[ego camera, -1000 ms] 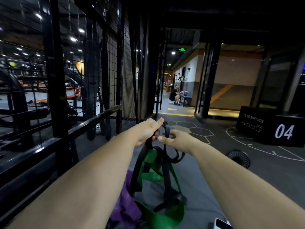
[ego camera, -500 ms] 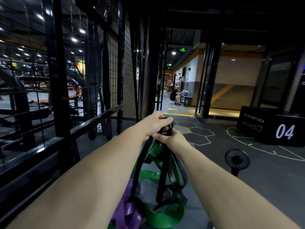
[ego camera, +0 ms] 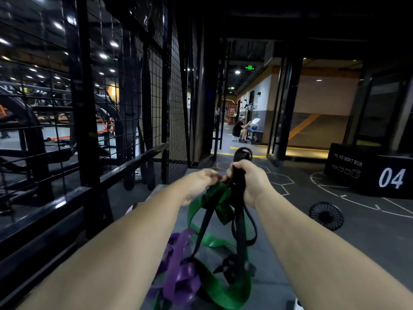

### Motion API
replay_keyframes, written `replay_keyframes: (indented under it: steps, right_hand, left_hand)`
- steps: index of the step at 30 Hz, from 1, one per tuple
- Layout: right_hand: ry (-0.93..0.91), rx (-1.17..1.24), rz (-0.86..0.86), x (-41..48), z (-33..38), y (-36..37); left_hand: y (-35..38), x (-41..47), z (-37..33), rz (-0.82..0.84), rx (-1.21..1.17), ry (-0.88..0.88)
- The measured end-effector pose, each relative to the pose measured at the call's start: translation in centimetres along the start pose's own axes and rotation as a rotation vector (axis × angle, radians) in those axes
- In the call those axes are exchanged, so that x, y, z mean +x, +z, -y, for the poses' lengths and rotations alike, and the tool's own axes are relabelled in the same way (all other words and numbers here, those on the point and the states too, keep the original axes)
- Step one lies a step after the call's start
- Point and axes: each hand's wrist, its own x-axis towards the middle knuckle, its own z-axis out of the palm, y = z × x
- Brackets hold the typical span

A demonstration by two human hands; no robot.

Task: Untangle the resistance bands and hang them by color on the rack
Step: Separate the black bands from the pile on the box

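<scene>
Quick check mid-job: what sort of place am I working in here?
Most likely a gym. A black box marked PLYO SOFT BOX 04 stands at right, exercise machines show behind the wire mesh on the left, and tangled resistance bands hang in front.

Gym, plyo soft box (ego camera: 348, 163) marked 04, black wire rack (ego camera: 131, 90), exercise machines (ego camera: 26, 117)

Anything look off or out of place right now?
Yes: the black band, green band and purple band hang as one knotted clump, none separated. The right hand grips the black band near its top loop; the left hand, blurred, is at the green one. A small black fan sits on the floor to the right.
</scene>
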Motion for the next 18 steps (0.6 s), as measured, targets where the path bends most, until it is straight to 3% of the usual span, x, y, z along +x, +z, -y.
replay_keyframes:
  steps: [6,13,18]
  right_hand:
    - [-0.127,-0.107,-0.056,0.8,2.4,0.4]
    - [-0.242,-0.076,-0.061,0.8,4.2,0.8]
    - [-0.306,-0.346,0.045,0.8,4.6,-0.2]
  left_hand:
    - [0.1,-0.4,0.8,0.166,-0.022,0.104]
    - [0.1,0.7,0.0,-0.067,0.353,0.391]
    - [-1.4,0.4,-1.6,-0.090,0.283,0.394]
